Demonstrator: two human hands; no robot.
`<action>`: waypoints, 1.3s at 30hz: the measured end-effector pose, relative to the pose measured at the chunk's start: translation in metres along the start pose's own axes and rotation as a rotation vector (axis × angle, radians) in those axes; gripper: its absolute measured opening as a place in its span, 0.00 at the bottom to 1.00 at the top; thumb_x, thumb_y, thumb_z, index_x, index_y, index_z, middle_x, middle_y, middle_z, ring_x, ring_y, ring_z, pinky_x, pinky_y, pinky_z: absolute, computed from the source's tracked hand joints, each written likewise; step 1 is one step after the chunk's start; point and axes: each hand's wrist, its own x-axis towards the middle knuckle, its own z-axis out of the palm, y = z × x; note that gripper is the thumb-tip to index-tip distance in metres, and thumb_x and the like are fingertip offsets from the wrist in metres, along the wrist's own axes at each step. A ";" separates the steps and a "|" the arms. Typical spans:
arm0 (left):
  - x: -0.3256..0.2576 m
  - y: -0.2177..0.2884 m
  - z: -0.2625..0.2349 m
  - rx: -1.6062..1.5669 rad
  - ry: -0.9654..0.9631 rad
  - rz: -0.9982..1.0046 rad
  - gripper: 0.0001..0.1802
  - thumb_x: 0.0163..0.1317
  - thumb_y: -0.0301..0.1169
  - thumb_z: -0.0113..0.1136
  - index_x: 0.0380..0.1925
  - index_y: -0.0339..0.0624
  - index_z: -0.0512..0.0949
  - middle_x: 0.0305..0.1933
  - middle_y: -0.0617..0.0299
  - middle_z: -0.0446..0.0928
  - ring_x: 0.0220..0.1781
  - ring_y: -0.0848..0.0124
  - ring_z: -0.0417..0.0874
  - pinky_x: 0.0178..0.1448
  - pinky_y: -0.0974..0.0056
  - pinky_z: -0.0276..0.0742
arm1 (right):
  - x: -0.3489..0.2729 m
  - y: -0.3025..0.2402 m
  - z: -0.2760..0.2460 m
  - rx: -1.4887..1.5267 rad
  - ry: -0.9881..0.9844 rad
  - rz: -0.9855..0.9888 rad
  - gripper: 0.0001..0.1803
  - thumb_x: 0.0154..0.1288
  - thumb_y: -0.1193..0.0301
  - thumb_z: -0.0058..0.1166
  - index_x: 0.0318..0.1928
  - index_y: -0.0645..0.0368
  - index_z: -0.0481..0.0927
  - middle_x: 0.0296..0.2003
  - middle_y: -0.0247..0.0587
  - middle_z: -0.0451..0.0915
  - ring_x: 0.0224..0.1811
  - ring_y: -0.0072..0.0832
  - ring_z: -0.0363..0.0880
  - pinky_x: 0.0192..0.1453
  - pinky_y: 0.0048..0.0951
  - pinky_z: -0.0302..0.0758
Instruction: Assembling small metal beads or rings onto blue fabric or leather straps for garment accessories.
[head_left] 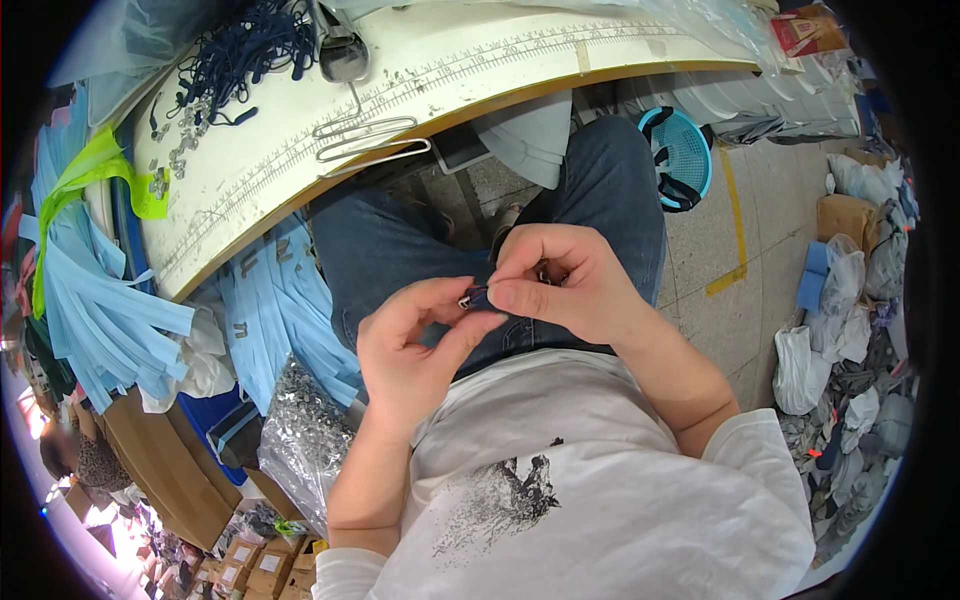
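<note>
Above my lap, my left hand and my right hand meet at the fingertips. Pinched between them is a small dark navy cord piece with a shiny metal bit at its left end. Thumb and forefinger of each hand close on it; my right fingers hide part of it. On the white table at the far left lies a heap of similar navy cords. Small loose metal pieces are scattered beside the heap.
A metal scoop and a bent wire rack rest on the ruler-marked table. Light blue strips hang at left, above a clear bag of metal pieces. A blue basket stands right; scraps and bags line the floor.
</note>
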 end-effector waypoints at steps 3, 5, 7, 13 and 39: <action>0.001 0.001 0.001 0.207 0.044 0.125 0.15 0.49 0.13 0.69 0.39 0.32 0.82 0.36 0.55 0.83 0.35 0.74 0.84 0.39 0.72 0.79 | 0.000 0.005 0.000 0.032 0.038 -0.022 0.03 0.64 0.76 0.62 0.36 0.62 0.81 0.32 0.31 0.81 0.34 0.10 0.76 0.35 0.14 0.71; 0.000 0.002 0.002 0.255 0.076 0.180 0.14 0.48 0.13 0.69 0.37 0.32 0.82 0.36 0.56 0.83 0.35 0.74 0.84 0.39 0.73 0.79 | 0.000 0.000 0.004 0.094 0.068 0.015 0.04 0.65 0.75 0.61 0.36 0.62 0.81 0.30 0.30 0.80 0.31 0.10 0.74 0.32 0.14 0.69; -0.003 -0.004 0.000 0.079 0.042 0.145 0.14 0.50 0.12 0.67 0.38 0.31 0.81 0.37 0.53 0.83 0.35 0.71 0.85 0.39 0.72 0.81 | -0.001 -0.002 0.003 0.155 0.098 0.052 0.04 0.66 0.73 0.60 0.37 0.62 0.80 0.29 0.29 0.79 0.28 0.09 0.72 0.28 0.13 0.67; -0.002 0.000 -0.001 -0.487 -0.082 -0.006 0.10 0.58 0.18 0.64 0.40 0.33 0.78 0.36 0.49 0.81 0.31 0.65 0.84 0.33 0.66 0.82 | 0.001 0.000 0.004 0.368 0.155 0.178 0.09 0.71 0.67 0.54 0.39 0.60 0.78 0.23 0.21 0.68 0.18 0.08 0.56 0.18 0.15 0.49; 0.041 0.033 -0.047 0.137 0.276 0.277 0.06 0.66 0.25 0.59 0.40 0.34 0.78 0.33 0.58 0.81 0.26 0.78 0.74 0.31 0.74 0.71 | 0.082 -0.137 -0.019 0.482 0.205 -0.314 0.04 0.66 0.75 0.52 0.39 0.61 0.75 0.31 0.34 0.73 0.22 0.18 0.62 0.19 0.16 0.57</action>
